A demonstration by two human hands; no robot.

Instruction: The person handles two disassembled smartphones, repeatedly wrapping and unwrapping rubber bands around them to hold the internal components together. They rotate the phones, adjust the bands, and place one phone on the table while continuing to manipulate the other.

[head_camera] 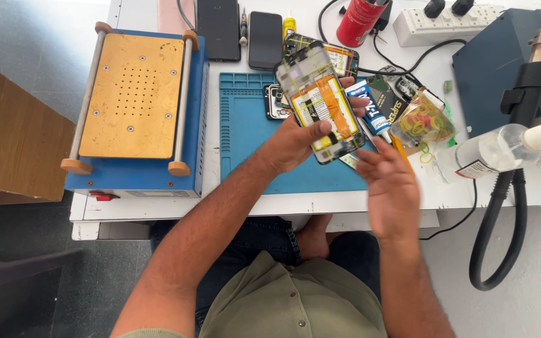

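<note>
Opened phone (320,103), with its back cover off and the battery and orange ribbon cables showing, sits tilted in the left hand (292,143) above the blue work mat (245,131), thumb across its lower edge and fingers curled behind. The right hand (391,188) hovers just beside its lower corner, fingers loosely spread and holding nothing. For good work here I think the grip should stay on the frame edges, away from the cables, with the glue tube (370,107) and bag of rubber bands (422,122) close by.
</note>
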